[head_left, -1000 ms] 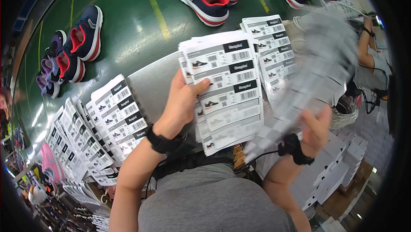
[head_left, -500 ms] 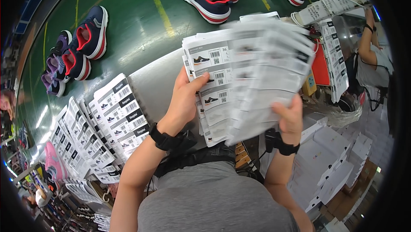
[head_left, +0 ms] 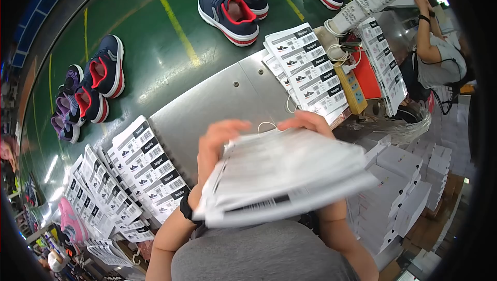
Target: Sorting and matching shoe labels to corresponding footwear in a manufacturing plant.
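Both hands, left hand (head_left: pixel 220 141) and right hand (head_left: pixel 305 121), gripped the blurred white paper label-sheet stack (head_left: pixel 282 175); edges needed squaring above the grey metal table (head_left: pixel 217 99).

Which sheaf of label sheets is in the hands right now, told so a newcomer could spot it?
Start at the grey metal table. Over its near edge, the left hand and right hand grip a blurred stack of label sheets, held nearly flat. Unlike the label sheets fanned at the table's left and far right, it is off the surface.
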Demonstrator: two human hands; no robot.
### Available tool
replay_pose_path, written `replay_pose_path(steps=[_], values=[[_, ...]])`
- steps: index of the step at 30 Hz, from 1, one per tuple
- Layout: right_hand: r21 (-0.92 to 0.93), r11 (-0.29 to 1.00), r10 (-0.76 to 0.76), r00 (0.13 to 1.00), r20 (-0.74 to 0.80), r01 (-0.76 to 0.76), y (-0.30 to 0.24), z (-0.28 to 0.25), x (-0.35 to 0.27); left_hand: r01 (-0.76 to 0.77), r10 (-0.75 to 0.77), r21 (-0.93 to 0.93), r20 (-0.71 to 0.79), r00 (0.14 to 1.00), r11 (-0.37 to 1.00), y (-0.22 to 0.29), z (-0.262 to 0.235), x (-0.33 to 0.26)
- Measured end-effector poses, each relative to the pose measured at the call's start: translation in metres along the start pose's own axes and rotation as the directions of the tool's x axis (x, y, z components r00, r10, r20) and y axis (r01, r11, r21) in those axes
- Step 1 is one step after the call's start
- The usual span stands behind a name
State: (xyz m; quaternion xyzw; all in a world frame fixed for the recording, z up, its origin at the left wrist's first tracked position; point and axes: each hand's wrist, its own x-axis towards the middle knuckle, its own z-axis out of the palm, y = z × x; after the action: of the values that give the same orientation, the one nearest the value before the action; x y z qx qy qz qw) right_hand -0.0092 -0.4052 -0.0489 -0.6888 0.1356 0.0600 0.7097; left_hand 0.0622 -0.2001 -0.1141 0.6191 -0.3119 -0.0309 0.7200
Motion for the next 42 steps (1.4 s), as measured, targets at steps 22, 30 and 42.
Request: replay_pose_path(steps=[22, 30, 42], values=[[-0.983, 0.153, -0.272, 0.961, 0.057, 0.101, 0.073, -0.101, 0.064, 0.732, -0.646, 0.059, -0.425, 0.634, 0.679, -0.064, 0.052, 0.023], [-0.882, 0.468, -0.299, 0.929, -0.219, -0.058, 0.029, -0.085, 0.055, 0.616, -0.727, 0.535, -0.004, 0.686, 0.578, 0.000, -0.016, 0.058], [-0.786, 0.617, -0.173, 0.981, -0.083, 0.042, 0.017, 0.009, 0.017, 0.311, -0.215, 0.585, -0.229, 0.949, 0.749, 0.059, -0.073, 0.057]])
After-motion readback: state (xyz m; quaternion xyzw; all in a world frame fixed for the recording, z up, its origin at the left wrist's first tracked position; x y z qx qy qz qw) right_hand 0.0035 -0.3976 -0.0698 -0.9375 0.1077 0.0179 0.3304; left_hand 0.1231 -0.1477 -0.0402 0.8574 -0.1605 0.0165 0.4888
